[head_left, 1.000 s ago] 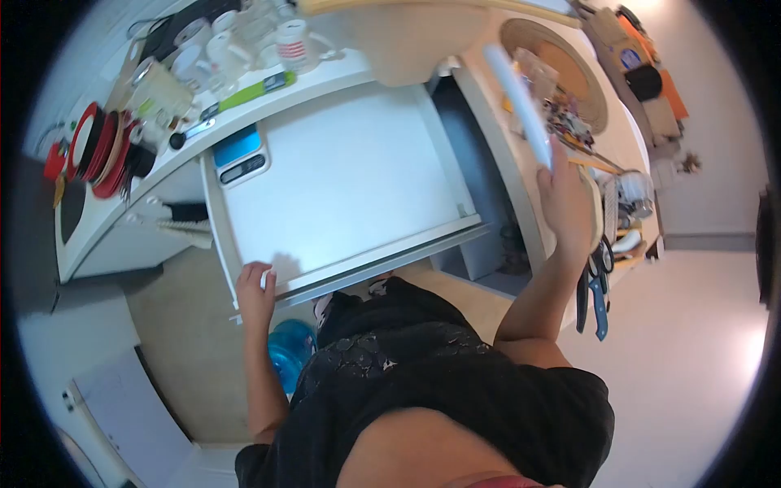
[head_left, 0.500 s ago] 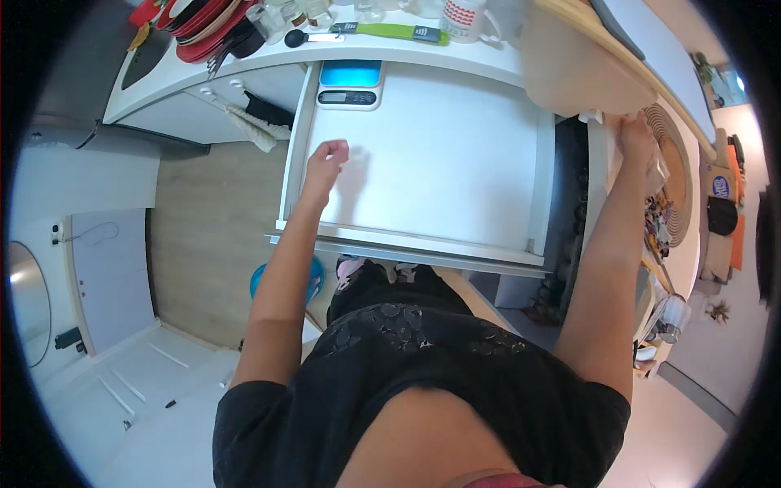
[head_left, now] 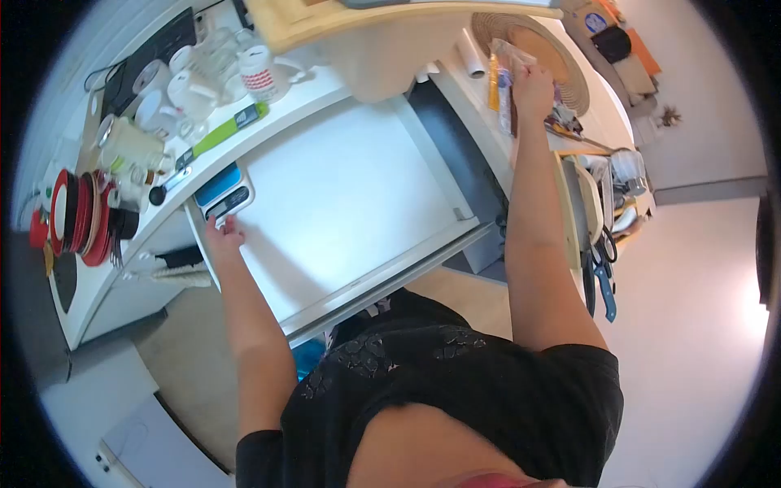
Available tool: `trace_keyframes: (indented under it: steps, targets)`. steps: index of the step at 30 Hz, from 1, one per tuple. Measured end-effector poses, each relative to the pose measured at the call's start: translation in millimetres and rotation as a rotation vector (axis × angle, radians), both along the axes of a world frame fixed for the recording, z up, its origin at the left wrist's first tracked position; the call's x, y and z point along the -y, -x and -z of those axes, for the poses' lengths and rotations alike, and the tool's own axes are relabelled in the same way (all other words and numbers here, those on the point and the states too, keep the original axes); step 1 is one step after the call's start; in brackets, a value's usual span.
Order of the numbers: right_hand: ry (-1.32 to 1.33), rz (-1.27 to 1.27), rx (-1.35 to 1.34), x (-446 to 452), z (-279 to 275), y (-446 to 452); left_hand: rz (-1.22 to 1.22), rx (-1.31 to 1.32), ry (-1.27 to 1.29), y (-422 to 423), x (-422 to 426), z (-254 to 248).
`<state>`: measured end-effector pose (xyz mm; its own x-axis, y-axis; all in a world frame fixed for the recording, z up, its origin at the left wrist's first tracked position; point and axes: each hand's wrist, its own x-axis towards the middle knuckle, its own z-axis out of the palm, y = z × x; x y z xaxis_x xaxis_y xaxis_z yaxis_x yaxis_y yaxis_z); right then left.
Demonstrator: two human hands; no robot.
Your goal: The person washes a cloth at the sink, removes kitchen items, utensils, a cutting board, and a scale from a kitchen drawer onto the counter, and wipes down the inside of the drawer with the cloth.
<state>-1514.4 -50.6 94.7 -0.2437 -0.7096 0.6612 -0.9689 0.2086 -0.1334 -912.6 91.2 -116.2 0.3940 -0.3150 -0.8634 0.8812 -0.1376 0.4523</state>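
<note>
A white drawer (head_left: 350,187) stands pulled out in front of my body. In its far left corner lies a kitchen scale (head_left: 224,193) with a blue top and a dark display. My left hand (head_left: 225,233) is at the scale's near edge, fingers apart and holding nothing. Out to the right, my right hand (head_left: 534,91) is closed on a clear plastic bag (head_left: 511,55) above the side counter. Yellow and purple items show through or beside the bag; the fingertips are partly hidden.
Mugs (head_left: 259,71), glass jars and a green-handled utensil (head_left: 224,134) crowd the back counter. Stacked red plates (head_left: 96,224) stand at left. A wooden-edged board (head_left: 342,24) overhangs the top. At right are a woven mat (head_left: 579,89), a white roll (head_left: 470,57) and blue-handled scissors (head_left: 604,289).
The view has turned, showing more of the right counter. My left hand has moved to the scale's near edge. My right hand is now over the bag and colourful items.
</note>
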Motion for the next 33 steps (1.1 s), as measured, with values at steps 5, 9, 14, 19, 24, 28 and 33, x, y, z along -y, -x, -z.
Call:
trace_keyframes:
  steps: [5, 9, 14, 19, 24, 28, 33]
  targets:
    - [-0.019, 0.160, 0.030, -13, -8, 23, -0.057, -0.001, -0.023, -15, 25, 5]
    - [-0.230, 0.307, -0.084, -41, -40, 16, 0.008, -0.092, 0.223, -38, 37, 48]
    - [-0.568, 0.430, 0.153, -37, -27, 37, -0.260, -0.077, 0.305, -8, 49, 7]
    - [-0.305, 0.500, 0.022, -34, -9, 55, -0.206, 0.021, 0.383, -4, 57, 15]
    - [0.119, 0.249, -0.026, -44, -45, 40, -0.230, -0.004, 0.368, 12, 45, 5]
    - [0.380, 0.092, -0.161, -80, -89, -16, -0.229, 0.011, 0.464, 32, 17, -15]
    - [0.455, -0.204, 0.307, -141, -122, -80, 0.012, 0.074, 0.330, 33, -47, -31]
